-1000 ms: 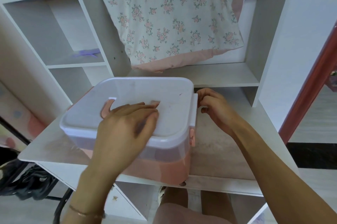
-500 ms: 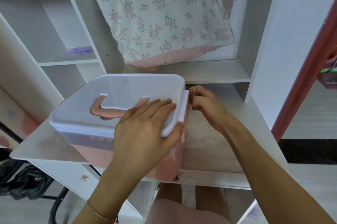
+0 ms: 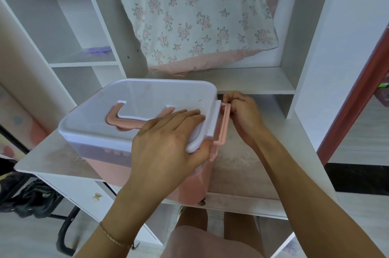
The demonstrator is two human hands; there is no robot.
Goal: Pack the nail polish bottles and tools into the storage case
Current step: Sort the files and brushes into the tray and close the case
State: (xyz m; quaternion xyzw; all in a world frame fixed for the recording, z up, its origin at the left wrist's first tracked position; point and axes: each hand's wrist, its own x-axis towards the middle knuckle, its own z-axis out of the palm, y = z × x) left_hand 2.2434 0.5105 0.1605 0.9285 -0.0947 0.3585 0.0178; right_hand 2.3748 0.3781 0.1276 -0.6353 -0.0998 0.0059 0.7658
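The case (image 3: pixel 117 165) sits on the desk (image 3: pixel 248 165), toward its near edge and left of centre, its pink body under a translucent white lid (image 3: pixel 147 98) that lies on top of it. A pink handle (image 3: pixel 124 123) lies folded flat in a recess on the lid.

The left hand (image 3: pixel 168 148) grips the lid's near right corner: its fingers lie close together on top, pointing right, while the thumb curls under the rim, so the corner is clamped between them. A thin bracelet (image 3: pixel 113 238) circles that wrist.

The right hand (image 3: pixel 242 112) is at the case's right side, just beyond the lid's edge. Its fingers are curled together and pinch the far end of the pink latch (image 3: pixel 224 127), which stands swung out from the case wall (only its thin frame shows, hinged low on the side).

No bottles or tools show; through the cloudy upper wall only dim shapes can be made out, and what they are cannot be told.

Beyond the desk, white shelves (image 3: pixel 84 62) stand to the left and a low shelf runs across the far side. A floral cloth (image 3: pixel 195 16) with a pink hem hangs down over the far middle. A dark bag (image 3: pixel 27 192) lies on the floor at the near left.
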